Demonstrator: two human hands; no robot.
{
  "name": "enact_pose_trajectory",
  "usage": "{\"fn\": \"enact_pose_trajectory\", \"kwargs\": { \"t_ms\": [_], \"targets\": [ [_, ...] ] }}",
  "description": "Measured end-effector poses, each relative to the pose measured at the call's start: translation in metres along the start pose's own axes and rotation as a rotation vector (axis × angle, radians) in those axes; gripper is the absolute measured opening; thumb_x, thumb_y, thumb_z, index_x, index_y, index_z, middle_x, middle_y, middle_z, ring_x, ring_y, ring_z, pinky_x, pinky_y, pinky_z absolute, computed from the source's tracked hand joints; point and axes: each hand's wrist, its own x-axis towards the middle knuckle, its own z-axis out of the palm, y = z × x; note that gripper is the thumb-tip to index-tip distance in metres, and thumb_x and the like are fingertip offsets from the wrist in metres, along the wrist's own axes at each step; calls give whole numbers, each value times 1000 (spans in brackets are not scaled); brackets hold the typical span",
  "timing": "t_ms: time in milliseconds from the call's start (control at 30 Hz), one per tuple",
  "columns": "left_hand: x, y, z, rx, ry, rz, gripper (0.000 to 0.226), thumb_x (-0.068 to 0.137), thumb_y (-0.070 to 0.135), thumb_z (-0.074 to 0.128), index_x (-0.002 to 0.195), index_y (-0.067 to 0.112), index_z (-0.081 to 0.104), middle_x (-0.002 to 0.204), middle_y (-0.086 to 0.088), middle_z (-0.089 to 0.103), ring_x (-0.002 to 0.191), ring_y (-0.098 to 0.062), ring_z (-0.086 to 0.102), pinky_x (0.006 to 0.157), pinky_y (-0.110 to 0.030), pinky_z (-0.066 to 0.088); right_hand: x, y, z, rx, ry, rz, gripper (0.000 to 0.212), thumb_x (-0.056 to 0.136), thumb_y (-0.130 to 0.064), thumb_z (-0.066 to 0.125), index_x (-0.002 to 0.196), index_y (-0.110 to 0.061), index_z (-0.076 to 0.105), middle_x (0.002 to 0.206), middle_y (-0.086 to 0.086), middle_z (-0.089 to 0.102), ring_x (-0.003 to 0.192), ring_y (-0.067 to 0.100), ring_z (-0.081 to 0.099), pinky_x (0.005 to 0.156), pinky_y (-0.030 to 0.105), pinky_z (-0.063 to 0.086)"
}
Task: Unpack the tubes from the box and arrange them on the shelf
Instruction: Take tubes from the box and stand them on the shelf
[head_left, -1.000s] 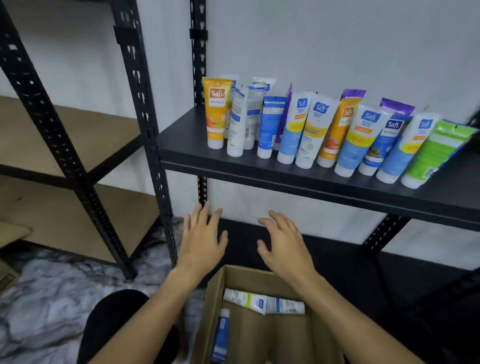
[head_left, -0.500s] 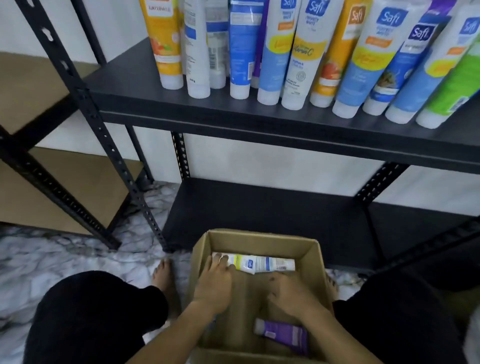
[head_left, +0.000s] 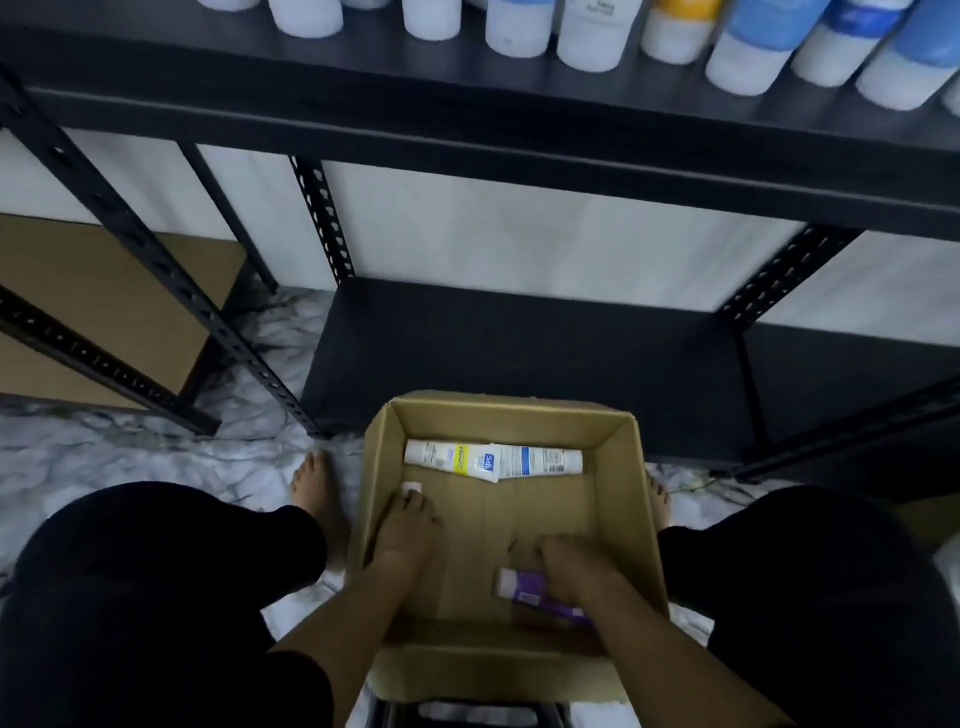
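At 5 o'clock inside the cardboard box (head_left: 613, 447), our right hand (head_left: 576, 571) curls over the light, squashy purple tube (head_left: 519, 584); grip mid-body. Our left hand (head_left: 402, 535) covers 1 white cap (head_left: 412, 488); grasp unclear.

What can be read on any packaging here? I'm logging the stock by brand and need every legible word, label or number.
"Safi": blue logo on the white tube with the yellow band lying in the brown cardboard box.
Yellow band script on that tube: too blurred to read.
Barcode and fine print on the white tube with blue print: too small.
Purple tube under the right hand: nothing legible.
Tubes on the black shelf: only their lower ends show, no readable text.
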Motion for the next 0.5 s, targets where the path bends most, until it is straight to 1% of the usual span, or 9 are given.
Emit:
{"fn": "enact_pose_trajectory", "kwargs": {
  "t_ms": [100,200,300,367,400,433,500],
  "targets": [
    [11,2,12,90,-18,61,46,105,22,31,149,10,36,156,-25,22,144,-49,11,116,-60,9,7,5,3,-16,-12,0,39,98,-27,55,136,-19,52,135,9,57,117,27,56,101,39,45],
    [21,3,22,211,-17,104,46,106,24,30,150,12,35,158,-21,22,147,-47,8,117,-62,6,9,11,5,-66,-16,-14,34,100,-26,51,133,-18,54,136,11,56,121,29,56,101,36,43],
    [26,2,23,251,-15,117,48,105,25,35,151,12,33,159,-19,21,148,-42,9,117,-61,9,11,14,6,-69,-33,-25,31,98,-27,54,127,-17,56,134,11,57,120,29,56,100,36,41],
    [24,4,17,243,4,135,55,102,27,44,153,13,30,159,-18,18,147,-41,9,116,-61,12,12,14,6,-70,-32,-25,31,99,-29,54,127,-16,56,134,11,57,120,29,55,100,36,41],
    [20,5,14,230,-13,122,59,100,29,47,153,13,27,159,-18,17,148,-41,9,116,-61,13,14,14,6,-79,-35,-25,31,99,-29,54,127,-16,56,135,11,57,121,29,55,100,36,41],
    [22,6,18,209,6,128,61,100,30,48,154,14,25,160,-18,15,148,-40,8,115,-61,15,14,14,7,-91,-33,-33,31,99,-28,54,127,-15,56,135,12,56,121,29,54,100,36,41],
    [30,3,28,246,-29,118,60,100,29,48,153,14,25,159,-18,16,146,-39,11,113,-60,19,14,14,6,-126,-28,-59,31,99,-28,53,127,-14,55,135,12,56,122,30,54,100,36,41]
  ]
}}
